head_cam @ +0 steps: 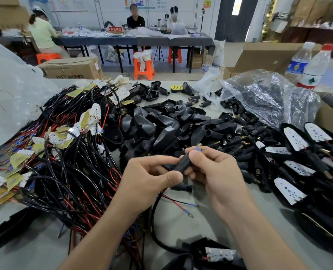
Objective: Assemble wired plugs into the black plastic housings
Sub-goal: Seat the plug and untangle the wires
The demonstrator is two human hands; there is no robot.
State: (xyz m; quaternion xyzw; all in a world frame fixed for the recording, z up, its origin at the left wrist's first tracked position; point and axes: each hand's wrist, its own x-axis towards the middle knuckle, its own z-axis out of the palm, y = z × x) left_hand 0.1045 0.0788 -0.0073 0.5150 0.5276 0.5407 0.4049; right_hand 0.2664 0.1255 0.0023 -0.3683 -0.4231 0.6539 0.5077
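Both hands are up over the middle of the bench, working one piece between them; the left hand has its fingers curled, thumb and forefinger pinching the near end of a black plug; the right hand closes on the other end, thumb over the top, fingers folded beneath; blue-sleeved wire ends poke up just past the right fingertips. The plug sits lifted off the bench, tilted up toward the right hand.

Just beyond the hands lies a heap of black housings, piled loosely; to the left of the left hand sprawls a wire tangle of black and red leads with small white and yellow boards; beyond the right hand is a scatter of loose plugs with brass tips; further right lie fitted housings showing white boards. Directly under the hands rests a spare plug; nearer the person, between the forearms, a thin red and black lead ends in blue sleeves. Far beyond the right hand, a clear plastic bag holds more black parts, with two water bottles beside it.
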